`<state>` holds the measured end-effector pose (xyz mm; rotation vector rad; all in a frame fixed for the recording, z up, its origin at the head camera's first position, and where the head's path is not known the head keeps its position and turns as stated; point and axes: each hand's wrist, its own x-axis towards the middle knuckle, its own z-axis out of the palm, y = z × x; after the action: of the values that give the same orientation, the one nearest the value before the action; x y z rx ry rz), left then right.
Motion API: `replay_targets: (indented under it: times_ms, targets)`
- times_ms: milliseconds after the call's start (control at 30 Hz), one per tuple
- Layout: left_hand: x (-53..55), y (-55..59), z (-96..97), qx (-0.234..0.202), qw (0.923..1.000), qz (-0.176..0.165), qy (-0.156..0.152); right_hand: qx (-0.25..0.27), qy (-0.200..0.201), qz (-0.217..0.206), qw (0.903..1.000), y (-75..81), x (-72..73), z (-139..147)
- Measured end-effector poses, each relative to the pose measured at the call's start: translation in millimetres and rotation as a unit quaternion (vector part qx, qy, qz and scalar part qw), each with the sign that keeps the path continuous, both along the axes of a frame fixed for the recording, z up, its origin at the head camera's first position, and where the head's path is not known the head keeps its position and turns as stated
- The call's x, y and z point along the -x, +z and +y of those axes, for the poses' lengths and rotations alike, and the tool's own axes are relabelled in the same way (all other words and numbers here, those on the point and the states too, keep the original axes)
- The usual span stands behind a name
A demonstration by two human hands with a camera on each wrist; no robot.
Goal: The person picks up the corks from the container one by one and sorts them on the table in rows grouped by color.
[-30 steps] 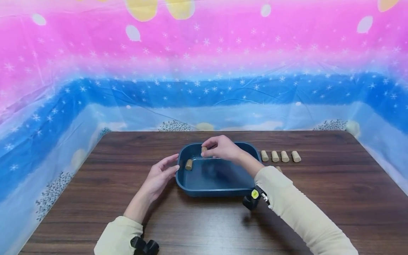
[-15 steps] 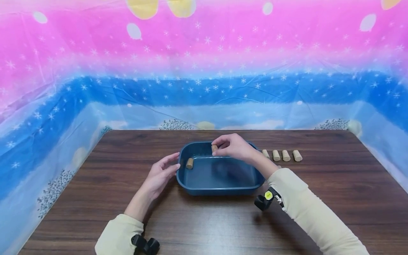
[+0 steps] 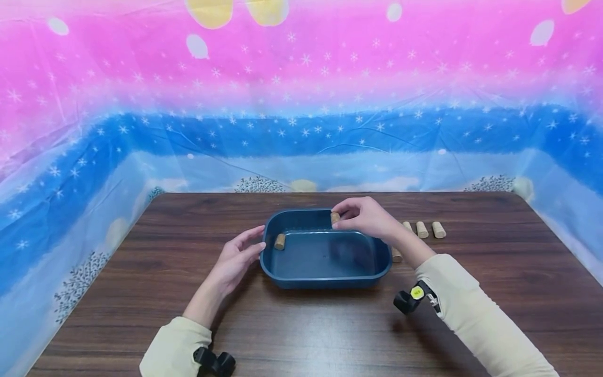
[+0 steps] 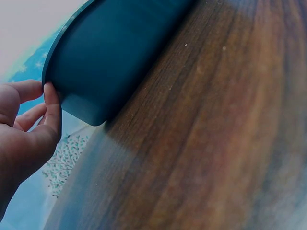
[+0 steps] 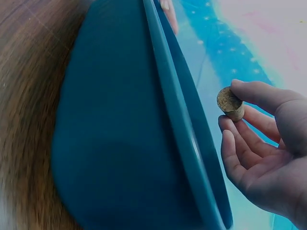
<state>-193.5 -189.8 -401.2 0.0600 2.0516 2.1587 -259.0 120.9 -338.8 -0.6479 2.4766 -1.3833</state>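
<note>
A dark teal tray point(image 3: 325, 283) sits on the wooden table. My left hand point(image 3: 238, 257) holds its left end; in the left wrist view the thumb and fingertips point(image 4: 51, 93) meet at the rim, with a finger against the outer wall. Over the tray's back right part, my right hand point(image 3: 365, 217) pinches a cork point(image 3: 335, 219) between thumb and fingers. The right wrist view shows that cork's round speckled end above the rim. Inside the tray, at the left, lies another cork point(image 3: 280, 242).
Right of the tray, several corks point(image 3: 438, 230) lie in a row on the table point(image 3: 301, 335), one partly behind my right wrist. Close to the tray's right end, another cork point(image 3: 397, 255) is partly hidden. A pink and blue snowflake cloth point(image 3: 301, 131) surrounds the table.
My right hand has moved right over the tray, carrying the pinched cork from left of the middle toward the back right. The left hand keeps its place at the tray's left end.
</note>
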Motion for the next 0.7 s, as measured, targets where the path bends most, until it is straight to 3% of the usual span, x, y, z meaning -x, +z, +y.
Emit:
replay_targets:
  times_ms: [400,700]
  targets:
    - [-0.3,-0.2,-1.4,0.002,1.0000,-0.006,0.002,-0.011,-0.027,0.005,0.9996,-3.5,0.2,35.1]
    - [0.7,-0.7,0.3,-0.004,1.0000,0.001,0.001,-0.047,-0.050,0.018,0.9975,-1.7,-3.6,63.3]
